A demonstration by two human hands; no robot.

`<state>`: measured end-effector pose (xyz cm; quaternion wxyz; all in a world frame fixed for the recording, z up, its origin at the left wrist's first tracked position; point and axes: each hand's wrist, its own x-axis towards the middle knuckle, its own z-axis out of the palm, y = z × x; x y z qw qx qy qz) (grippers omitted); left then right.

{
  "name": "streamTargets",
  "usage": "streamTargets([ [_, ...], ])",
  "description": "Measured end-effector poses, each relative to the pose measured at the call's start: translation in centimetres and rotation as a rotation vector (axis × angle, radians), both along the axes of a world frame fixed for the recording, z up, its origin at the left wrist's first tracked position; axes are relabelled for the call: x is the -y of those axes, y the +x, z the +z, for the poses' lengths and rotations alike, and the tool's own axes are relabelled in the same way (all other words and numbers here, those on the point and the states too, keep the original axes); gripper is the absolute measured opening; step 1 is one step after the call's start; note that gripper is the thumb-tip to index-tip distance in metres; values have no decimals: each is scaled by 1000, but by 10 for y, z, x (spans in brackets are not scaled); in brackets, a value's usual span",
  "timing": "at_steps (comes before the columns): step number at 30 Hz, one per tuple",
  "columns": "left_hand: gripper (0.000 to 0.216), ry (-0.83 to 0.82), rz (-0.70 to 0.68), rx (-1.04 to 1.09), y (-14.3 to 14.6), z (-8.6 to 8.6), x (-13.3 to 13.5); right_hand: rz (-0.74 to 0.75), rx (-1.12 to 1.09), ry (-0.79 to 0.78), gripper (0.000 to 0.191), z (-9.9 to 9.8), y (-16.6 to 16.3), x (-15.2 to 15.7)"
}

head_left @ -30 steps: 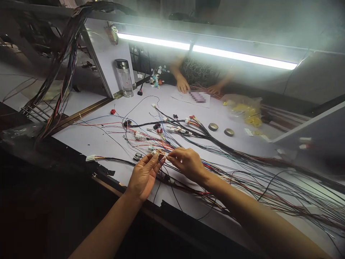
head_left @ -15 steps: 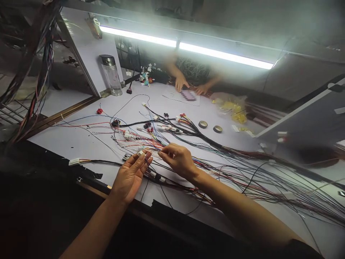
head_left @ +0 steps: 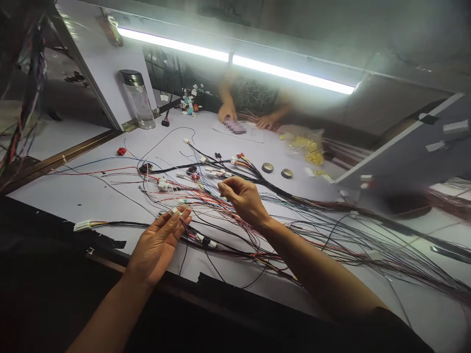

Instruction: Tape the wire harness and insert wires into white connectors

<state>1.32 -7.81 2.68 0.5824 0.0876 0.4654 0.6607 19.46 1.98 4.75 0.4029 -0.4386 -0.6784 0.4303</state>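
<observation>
My left hand (head_left: 155, 249) pinches a small white connector (head_left: 174, 212) between thumb and fingers, low over the front of the table. A dark wire hangs down beside these fingers. My right hand (head_left: 243, 200) is raised over the spread wires (head_left: 235, 215), its thumb and fingertips pressed together. Whatever lies in that pinch, if anything, is too small to make out. Close to the left hand are a white connector with white wires (head_left: 163, 185) and a black-sleeved cable ending in a white connector (head_left: 83, 225).
Two tape rolls (head_left: 268, 167) lie beyond the black-wrapped harness (head_left: 272, 185). A glass bottle (head_left: 138, 100) stands at the back left. Across the table, a co-worker's hand (head_left: 227, 112) rests near a paper. A yellow-filled bag (head_left: 305, 147) sits at the back right.
My right hand has lifted up and away from the left hand, widening the gap between them. The left hand still holds the white connector. The whole view has shifted slightly.
</observation>
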Motion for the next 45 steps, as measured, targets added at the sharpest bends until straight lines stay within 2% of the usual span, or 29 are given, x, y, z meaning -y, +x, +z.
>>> streamTargets([
  [6,7,-100,-81,-75,-10,8,10,17,-381,-261,27,14,11,-9],
  [9,8,-59,-81,-65,-5,15,13,22,-577,-384,32,9,11,-7],
  [12,6,42,-127,-12,16,18,8,2,-691,-434,37,-4,3,-2],
  [16,6,30,-198,82,43,8,-10,-7,-769,-471,40,-27,-8,5],
  [19,6,-42,-187,81,48,-5,-19,14,-768,-502,40,-30,-7,5],
  [21,6,-61,-174,72,47,-10,-20,29,-753,-479,39,-20,0,-1],
  [25,8,-75,-160,82,47,-10,-18,43,-749,-340,34,17,24,-17],
  [29,8,-62,-153,101,48,-9,-18,-18,-713,-221,27,42,48,-26],
  [33,7,-56,-161,82,46,-12,-20,-91,-761,-158,27,47,58,-23],
  [37,9,-74,-179,19,45,-13,-22,-136,-787,-46,29,52,51,-18],
  [41,10,-89,-162,-16,44,-6,-21,10,-705,-24,30,49,36,-7],
  [45,7,30,-115,-2,32,17,-11,241,-585,-169,35,37,20,14],
])
